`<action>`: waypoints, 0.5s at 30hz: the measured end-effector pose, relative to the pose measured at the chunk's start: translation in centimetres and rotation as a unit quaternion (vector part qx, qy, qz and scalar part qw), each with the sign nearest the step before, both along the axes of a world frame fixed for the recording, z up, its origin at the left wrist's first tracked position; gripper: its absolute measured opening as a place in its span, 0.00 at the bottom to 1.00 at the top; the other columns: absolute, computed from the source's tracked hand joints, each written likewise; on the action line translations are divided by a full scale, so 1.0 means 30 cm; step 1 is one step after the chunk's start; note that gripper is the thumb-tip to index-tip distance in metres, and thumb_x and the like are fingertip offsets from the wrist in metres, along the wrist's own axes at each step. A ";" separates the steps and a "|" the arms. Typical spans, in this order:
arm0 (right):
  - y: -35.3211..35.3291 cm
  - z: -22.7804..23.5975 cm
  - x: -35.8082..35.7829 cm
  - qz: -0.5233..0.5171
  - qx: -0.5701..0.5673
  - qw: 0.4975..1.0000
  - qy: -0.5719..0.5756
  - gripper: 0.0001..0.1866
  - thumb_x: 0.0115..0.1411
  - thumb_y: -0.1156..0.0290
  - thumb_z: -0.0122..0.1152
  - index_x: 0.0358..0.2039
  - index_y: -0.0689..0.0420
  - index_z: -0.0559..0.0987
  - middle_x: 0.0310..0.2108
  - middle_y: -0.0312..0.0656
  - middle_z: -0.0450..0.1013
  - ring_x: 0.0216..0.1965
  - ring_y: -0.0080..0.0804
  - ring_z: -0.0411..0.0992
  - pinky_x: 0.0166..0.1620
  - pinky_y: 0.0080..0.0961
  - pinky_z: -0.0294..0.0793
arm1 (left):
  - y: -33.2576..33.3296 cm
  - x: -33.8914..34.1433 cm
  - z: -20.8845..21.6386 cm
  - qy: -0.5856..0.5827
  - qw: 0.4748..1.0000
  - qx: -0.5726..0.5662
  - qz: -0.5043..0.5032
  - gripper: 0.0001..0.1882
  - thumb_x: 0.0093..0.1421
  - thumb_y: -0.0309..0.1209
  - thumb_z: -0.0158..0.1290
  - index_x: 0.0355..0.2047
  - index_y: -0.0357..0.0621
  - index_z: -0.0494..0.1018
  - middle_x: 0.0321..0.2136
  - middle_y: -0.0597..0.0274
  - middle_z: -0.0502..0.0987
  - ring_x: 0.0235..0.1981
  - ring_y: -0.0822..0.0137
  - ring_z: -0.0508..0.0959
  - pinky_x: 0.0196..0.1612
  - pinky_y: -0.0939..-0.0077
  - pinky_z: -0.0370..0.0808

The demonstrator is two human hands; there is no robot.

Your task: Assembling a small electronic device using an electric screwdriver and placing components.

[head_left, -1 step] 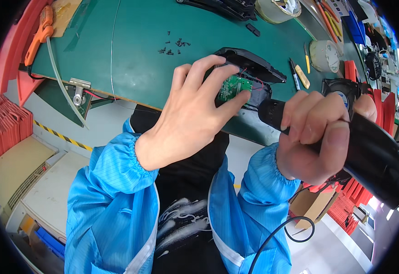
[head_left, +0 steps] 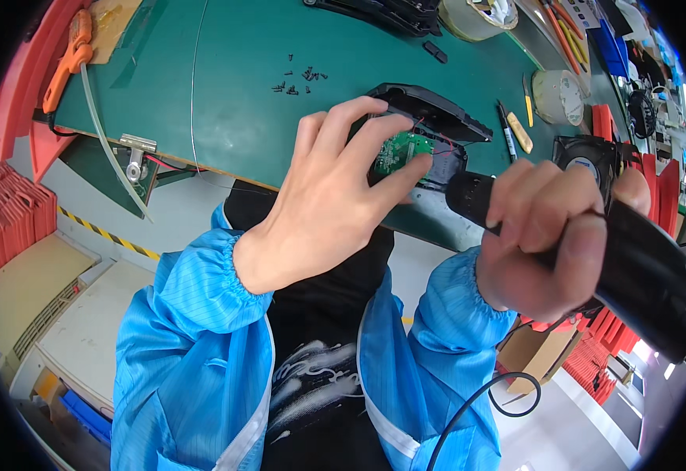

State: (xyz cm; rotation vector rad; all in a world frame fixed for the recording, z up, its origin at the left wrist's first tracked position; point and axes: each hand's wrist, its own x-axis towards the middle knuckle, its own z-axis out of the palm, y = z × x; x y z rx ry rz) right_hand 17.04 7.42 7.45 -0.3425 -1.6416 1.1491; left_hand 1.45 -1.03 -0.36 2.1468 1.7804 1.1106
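My left hand (head_left: pixel 323 177) is bent over a black plastic housing (head_left: pixel 441 110) on the green bench. Its fingertips grip the far side, and the thumb presses at the edge of a green circuit board (head_left: pixel 406 151) in the housing. Thin red wires (head_left: pixel 445 147) run from the board to the raised black part behind it. My right hand (head_left: pixel 551 235) is closed around a thick black electric screwdriver (head_left: pixel 645 271), held slanted with its narrow nose beside the housing's near right corner. The driver's tip is hard to make out, and my left hand hides part of the board.
Loose black screws (head_left: pixel 309 74) lie behind the housing. Farther right are a marker (head_left: pixel 508 129), a yellow-handled tool (head_left: pixel 520 132), a tape roll (head_left: pixel 557 96) and a fan (head_left: pixel 590 157). An orange glue gun (head_left: pixel 76 51) lies at far left; a clamp (head_left: pixel 136 155) sits at the bench edge.
My right hand and the electric screwdriver have shifted very slightly to the right. My left hand stays on the housing.
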 end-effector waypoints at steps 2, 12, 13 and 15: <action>0.011 0.032 0.027 0.067 -0.009 0.998 -0.007 0.24 0.70 0.63 0.52 0.60 0.63 0.61 0.19 0.34 0.62 0.18 0.23 0.62 0.24 0.26 0.65 | -0.002 0.010 0.015 -0.074 0.997 0.016 0.015 0.24 0.40 0.23 0.67 0.41 0.50 0.85 0.51 0.59 0.78 0.56 0.51 0.73 0.50 0.57 0.68; 0.145 0.080 0.067 0.029 -0.013 0.993 0.112 0.19 0.69 0.60 0.52 0.44 0.66 0.75 0.19 0.33 0.62 0.19 0.23 0.61 0.27 0.26 0.65 | 0.000 -0.131 0.056 0.055 0.991 0.093 0.083 0.13 0.42 0.23 0.69 0.31 0.42 0.81 0.43 0.62 0.82 0.50 0.53 0.78 0.49 0.60 0.70; 0.220 0.054 0.067 -0.009 0.010 0.994 0.104 0.18 0.69 0.61 0.52 0.38 0.67 0.78 0.20 0.34 0.63 0.19 0.24 0.63 0.28 0.26 0.66 | -0.004 -0.171 0.054 0.058 0.991 0.093 0.083 0.13 0.42 0.23 0.69 0.31 0.42 0.81 0.43 0.62 0.82 0.50 0.53 0.78 0.49 0.60 0.70; 0.357 0.008 0.048 -0.054 0.031 0.991 0.121 0.16 0.68 0.64 0.55 0.30 0.65 0.79 0.20 0.37 0.67 0.21 0.27 0.67 0.31 0.28 0.69 | 0.010 -0.219 0.059 0.125 0.980 0.067 0.141 0.13 0.47 0.22 0.68 0.35 0.42 0.83 0.42 0.61 0.82 0.49 0.55 0.79 0.48 0.63 0.71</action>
